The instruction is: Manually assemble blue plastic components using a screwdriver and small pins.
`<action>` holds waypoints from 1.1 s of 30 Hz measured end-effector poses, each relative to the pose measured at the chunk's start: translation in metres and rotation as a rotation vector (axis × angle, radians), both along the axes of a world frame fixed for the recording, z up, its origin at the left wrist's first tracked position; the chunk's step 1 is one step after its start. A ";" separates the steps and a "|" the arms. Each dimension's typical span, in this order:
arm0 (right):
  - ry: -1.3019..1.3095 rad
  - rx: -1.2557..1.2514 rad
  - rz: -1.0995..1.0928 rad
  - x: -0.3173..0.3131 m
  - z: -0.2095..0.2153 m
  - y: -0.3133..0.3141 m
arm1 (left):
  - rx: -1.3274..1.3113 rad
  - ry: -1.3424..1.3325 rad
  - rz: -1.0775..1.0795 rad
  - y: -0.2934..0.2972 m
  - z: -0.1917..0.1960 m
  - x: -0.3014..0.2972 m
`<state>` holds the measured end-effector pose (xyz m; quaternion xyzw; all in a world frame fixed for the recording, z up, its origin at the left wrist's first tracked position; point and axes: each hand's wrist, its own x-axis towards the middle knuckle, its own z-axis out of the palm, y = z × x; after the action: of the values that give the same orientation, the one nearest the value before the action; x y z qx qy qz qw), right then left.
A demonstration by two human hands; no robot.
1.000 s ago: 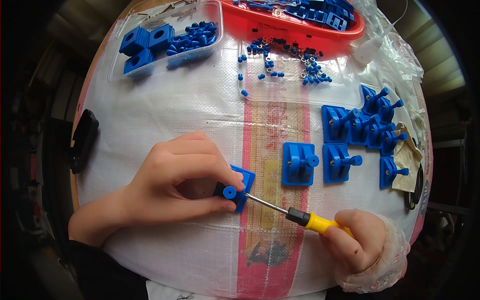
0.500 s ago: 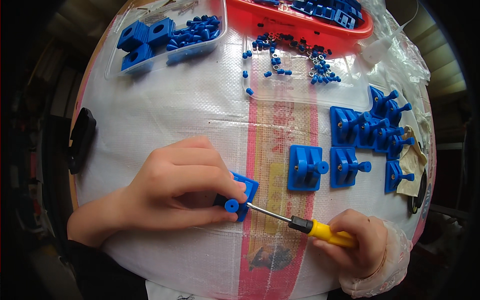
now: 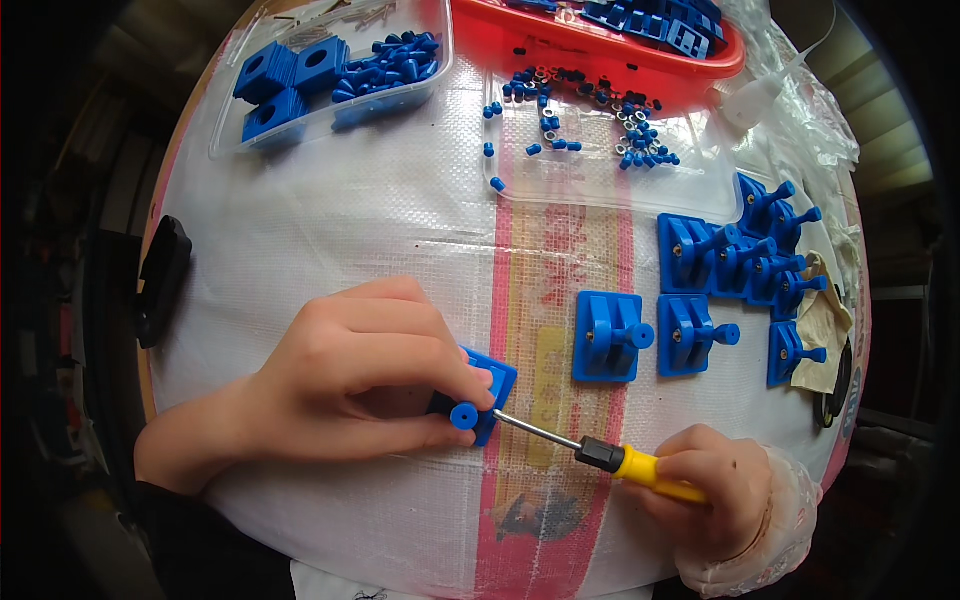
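My left hand (image 3: 370, 365) pinches a blue plastic bracket assembly (image 3: 492, 374) against the table, with its round-ended peg pointing toward me. Much of this piece is hidden under my fingers. My right hand (image 3: 715, 490) is closed round the yellow handle of a screwdriver (image 3: 602, 455). The screwdriver's metal tip meets the right side of the bracket, close to my left fingertips. To the right stand two similar blue bracket assemblies, one nearer (image 3: 608, 338) and one beyond it (image 3: 684, 337), each with a peg sticking out.
More blue assemblies (image 3: 690, 250) cluster at the right by a beige cloth (image 3: 822, 345). A clear lid (image 3: 600, 195) carries small blue caps and metal nuts. Behind are a clear bin (image 3: 225, 135) of blue parts and a red tray (image 3: 480, 45). A black case (image 3: 163, 280) lies left.
My right hand's fingers have shifted slightly on the screwdriver handle, which appears turned a little. The tip stays at the bracket, and my left hand keeps its hold.
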<state>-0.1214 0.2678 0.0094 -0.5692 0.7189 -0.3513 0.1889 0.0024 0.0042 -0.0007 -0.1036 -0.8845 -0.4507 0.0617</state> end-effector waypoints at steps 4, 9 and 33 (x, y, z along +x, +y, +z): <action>0.156 -0.009 0.078 -0.004 0.011 0.005 | 0.033 0.020 -0.025 0.003 -0.002 -0.008; 0.022 -0.046 -0.014 0.002 0.004 -0.002 | 0.017 0.005 -0.002 0.001 0.000 -0.002; -0.015 0.000 -0.008 -0.003 0.006 0.003 | 0.025 0.009 -0.010 0.002 -0.002 -0.005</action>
<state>-0.1240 0.2705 0.0151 -0.5637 0.7198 -0.3563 0.1929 -0.0024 0.0066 -0.0025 -0.1093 -0.8779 -0.4617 0.0648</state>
